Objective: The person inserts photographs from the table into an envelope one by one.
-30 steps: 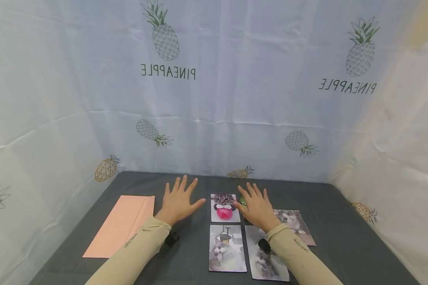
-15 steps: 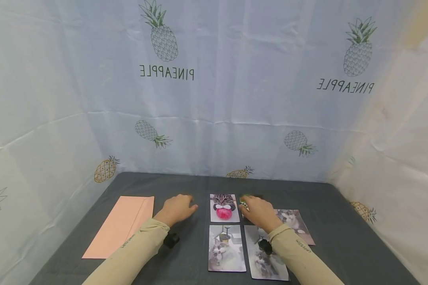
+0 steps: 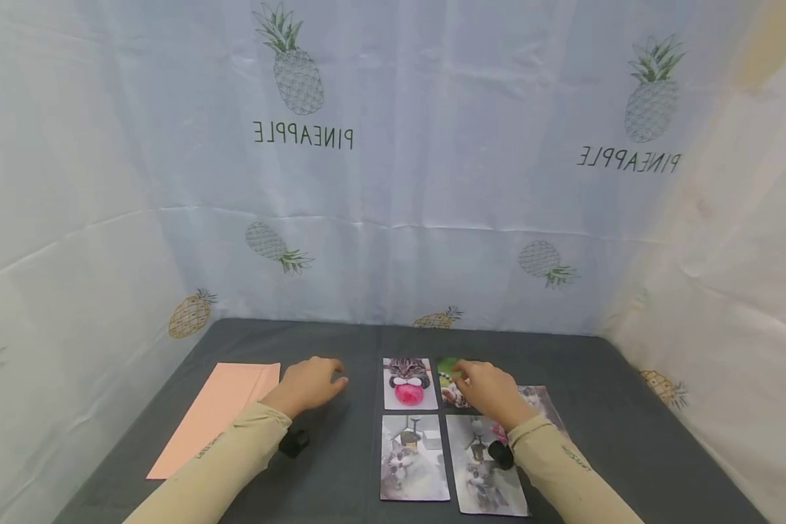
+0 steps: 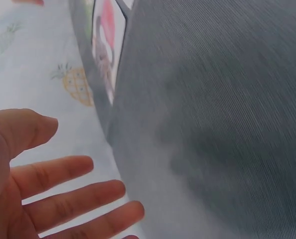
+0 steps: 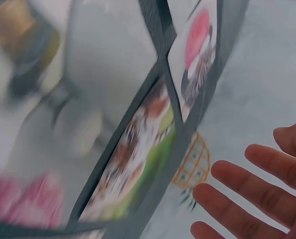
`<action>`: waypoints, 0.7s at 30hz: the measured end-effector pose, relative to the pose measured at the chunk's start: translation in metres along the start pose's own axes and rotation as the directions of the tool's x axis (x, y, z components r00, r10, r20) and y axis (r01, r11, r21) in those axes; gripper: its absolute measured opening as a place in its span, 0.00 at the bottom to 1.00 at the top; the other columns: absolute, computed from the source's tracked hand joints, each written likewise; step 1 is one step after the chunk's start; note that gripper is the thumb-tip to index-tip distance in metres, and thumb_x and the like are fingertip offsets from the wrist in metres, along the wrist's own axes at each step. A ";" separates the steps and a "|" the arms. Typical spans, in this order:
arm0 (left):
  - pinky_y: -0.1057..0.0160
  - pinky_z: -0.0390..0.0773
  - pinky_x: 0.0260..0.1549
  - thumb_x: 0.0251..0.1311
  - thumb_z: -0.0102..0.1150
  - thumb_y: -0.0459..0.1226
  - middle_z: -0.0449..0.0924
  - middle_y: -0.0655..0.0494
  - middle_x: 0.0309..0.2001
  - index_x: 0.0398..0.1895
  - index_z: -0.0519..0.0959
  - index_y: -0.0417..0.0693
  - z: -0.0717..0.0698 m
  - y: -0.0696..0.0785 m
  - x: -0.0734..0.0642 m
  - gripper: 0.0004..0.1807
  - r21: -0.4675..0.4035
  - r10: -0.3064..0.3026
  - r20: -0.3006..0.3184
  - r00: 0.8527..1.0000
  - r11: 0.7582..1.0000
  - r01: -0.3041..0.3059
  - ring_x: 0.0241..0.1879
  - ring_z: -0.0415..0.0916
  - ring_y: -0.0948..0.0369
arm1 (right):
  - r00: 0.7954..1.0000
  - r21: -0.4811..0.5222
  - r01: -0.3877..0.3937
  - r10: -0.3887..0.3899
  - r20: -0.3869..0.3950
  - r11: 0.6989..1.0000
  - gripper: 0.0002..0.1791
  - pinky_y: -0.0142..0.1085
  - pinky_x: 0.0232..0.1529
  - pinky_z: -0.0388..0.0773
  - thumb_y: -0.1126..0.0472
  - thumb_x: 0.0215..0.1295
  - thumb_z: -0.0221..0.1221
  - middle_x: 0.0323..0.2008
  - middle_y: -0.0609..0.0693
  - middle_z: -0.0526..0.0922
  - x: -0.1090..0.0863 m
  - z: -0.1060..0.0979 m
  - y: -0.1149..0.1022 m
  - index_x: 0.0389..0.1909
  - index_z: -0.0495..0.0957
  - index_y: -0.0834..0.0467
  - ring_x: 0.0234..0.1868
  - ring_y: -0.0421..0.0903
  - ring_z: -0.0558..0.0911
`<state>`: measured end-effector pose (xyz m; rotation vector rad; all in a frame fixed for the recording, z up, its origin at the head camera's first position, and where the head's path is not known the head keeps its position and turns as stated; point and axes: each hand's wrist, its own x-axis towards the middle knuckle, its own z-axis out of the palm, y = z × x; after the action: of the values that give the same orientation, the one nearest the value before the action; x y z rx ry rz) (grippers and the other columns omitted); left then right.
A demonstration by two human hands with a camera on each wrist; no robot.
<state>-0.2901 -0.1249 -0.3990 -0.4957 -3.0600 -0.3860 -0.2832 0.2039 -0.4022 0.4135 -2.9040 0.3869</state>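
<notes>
My left hand [image 3: 308,384] hovers over the dark cloth with relaxed fingers, left of the picture cards; its wrist view shows the fingers holding nothing. Over the card with a green background and a striped animal [image 3: 452,393] is my right hand [image 3: 491,393], loosely bent and holding nothing, hiding that card's right part. Beside it lies a card of a cat with a pink ball [image 3: 409,394]. Nearer me are two pale cat cards, the left one [image 3: 414,466] and the right one [image 3: 487,484]. Another cat card [image 3: 538,400] is partly covered by the right sleeve.
A salmon-pink envelope [image 3: 203,411] lies at the left, its near part overlapped by the left sleeve. The dark table cloth [image 3: 340,466] runs to a pale pineapple-print curtain [image 3: 393,276] at the back and sides. A small black camera [image 3: 295,442] is on the left wrist.
Both hands had widely spread fingers, which have relaxed and lowered. The left hand has moved a little left and the right hand a little right, uncovering more of the green card.
</notes>
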 end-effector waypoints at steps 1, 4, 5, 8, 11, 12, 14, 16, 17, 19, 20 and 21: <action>0.49 0.81 0.37 0.66 0.56 0.46 0.82 0.48 0.50 0.54 0.79 0.46 -0.003 -0.005 -0.003 0.19 0.009 0.000 0.003 1.000 1.000 0.000 0.46 0.82 0.50 | 1.000 0.012 -0.011 0.011 0.001 1.000 0.12 0.39 0.26 0.78 0.55 0.66 0.59 0.38 0.47 0.87 -0.002 -0.002 0.005 0.48 0.82 0.52 0.29 0.42 0.83; 0.47 0.79 0.43 0.66 0.56 0.46 0.81 0.46 0.52 0.55 0.78 0.45 -0.013 -0.025 -0.012 0.20 0.048 0.004 -0.006 1.000 0.999 -0.004 0.49 0.80 0.49 | 0.999 0.039 -0.050 0.049 0.015 0.998 0.13 0.43 0.32 0.80 0.55 0.67 0.58 0.42 0.49 0.86 -0.012 -0.009 0.024 0.49 0.81 0.53 0.35 0.44 0.84; 0.46 0.79 0.45 0.66 0.55 0.46 0.80 0.45 0.53 0.55 0.78 0.44 -0.018 -0.032 -0.016 0.20 0.059 0.006 -0.012 1.000 0.998 -0.006 0.51 0.79 0.47 | 0.998 0.042 -0.062 0.061 0.023 0.997 0.14 0.44 0.34 0.81 0.55 0.67 0.58 0.43 0.50 0.85 -0.016 -0.011 0.031 0.50 0.81 0.54 0.38 0.46 0.84; 0.43 0.76 0.49 0.66 0.56 0.45 0.77 0.41 0.57 0.57 0.76 0.43 -0.031 -0.058 -0.028 0.22 0.081 0.010 -0.033 0.999 0.997 -0.007 0.55 0.75 0.43 | 0.995 0.061 -0.088 0.084 0.061 0.994 0.16 0.51 0.42 0.80 0.55 0.69 0.57 0.49 0.55 0.83 -0.027 -0.018 0.055 0.53 0.79 0.57 0.46 0.53 0.83; 0.41 0.77 0.46 0.64 0.57 0.44 0.74 0.37 0.59 0.60 0.74 0.41 -0.040 -0.086 -0.043 0.24 0.084 0.012 -0.060 0.998 0.996 -0.007 0.57 0.73 0.39 | 0.989 0.087 -0.108 0.098 0.112 0.990 0.20 0.56 0.49 0.77 0.54 0.69 0.57 0.55 0.59 0.79 -0.037 -0.020 0.076 0.57 0.76 0.59 0.53 0.58 0.80; 0.41 0.77 0.44 0.64 0.58 0.43 0.72 0.35 0.60 0.61 0.73 0.40 -0.042 -0.096 -0.049 0.25 0.092 0.021 -0.070 0.997 0.996 -0.015 0.57 0.72 0.38 | 0.987 0.097 -0.110 0.097 0.129 0.989 0.21 0.57 0.50 0.76 0.54 0.68 0.57 0.56 0.61 0.78 -0.040 -0.020 0.082 0.58 0.75 0.60 0.54 0.60 0.79; 0.40 0.77 0.43 0.62 0.60 0.42 0.71 0.33 0.60 0.61 0.72 0.38 -0.044 -0.113 -0.060 0.27 0.108 0.044 -0.094 0.995 0.994 -0.034 0.58 0.70 0.36 | 0.984 0.092 -0.104 0.089 0.155 0.990 0.24 0.59 0.51 0.74 0.53 0.68 0.58 0.58 0.64 0.75 -0.044 -0.019 0.094 0.60 0.74 0.61 0.56 0.63 0.77; 0.39 0.76 0.45 0.61 0.62 0.41 0.68 0.31 0.62 0.63 0.71 0.37 -0.044 -0.128 -0.070 0.29 0.105 0.058 -0.099 0.993 0.993 -0.047 0.59 0.68 0.34 | 0.980 0.093 -0.093 0.074 0.185 0.991 0.26 0.61 0.52 0.72 0.53 0.67 0.59 0.59 0.66 0.73 -0.047 -0.017 0.104 0.62 0.72 0.62 0.57 0.65 0.75; 0.39 0.76 0.45 0.60 0.63 0.41 0.66 0.29 0.63 0.63 0.70 0.37 -0.043 -0.135 -0.075 0.30 0.101 0.067 -0.094 0.993 0.993 -0.058 0.60 0.66 0.33 | 0.978 0.090 -0.083 0.064 0.196 0.992 0.28 0.61 0.52 0.72 0.54 0.66 0.60 0.59 0.67 0.73 -0.048 -0.016 0.108 0.62 0.71 0.63 0.58 0.66 0.75; 0.38 0.74 0.47 0.58 0.65 0.41 0.64 0.27 0.64 0.64 0.69 0.36 -0.040 -0.148 -0.082 0.32 0.083 0.086 -0.067 0.994 0.993 -0.080 0.60 0.64 0.31 | 0.975 0.094 -0.069 0.047 0.218 0.993 0.30 0.62 0.53 0.71 0.53 0.63 0.62 0.59 0.69 0.72 -0.049 -0.013 0.115 0.63 0.70 0.65 0.58 0.67 0.73; 0.37 0.73 0.48 0.57 0.66 0.40 0.62 0.26 0.65 0.65 0.68 0.36 -0.039 -0.153 -0.086 0.33 0.063 0.092 -0.048 0.995 0.994 -0.089 0.60 0.63 0.30 | 0.973 0.097 -0.058 0.034 0.228 0.994 0.32 0.62 0.53 0.71 0.53 0.62 0.63 0.59 0.69 0.72 -0.050 -0.012 0.118 0.63 0.70 0.65 0.58 0.68 0.73; 0.36 0.73 0.48 0.56 0.66 0.41 0.61 0.26 0.66 0.65 0.68 0.36 -0.037 -0.158 -0.088 0.34 0.045 0.096 -0.028 0.995 0.994 -0.095 0.61 0.63 0.29 | 0.972 0.103 -0.042 0.017 0.233 0.994 0.33 0.62 0.53 0.71 0.53 0.60 0.65 0.59 0.70 0.71 -0.050 -0.011 0.120 0.63 0.69 0.66 0.59 0.69 0.72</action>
<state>-0.2564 -0.3061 -0.4060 -0.6254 -2.9940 -0.3200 -0.2694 0.3306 -0.4300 0.4604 -3.1287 0.5356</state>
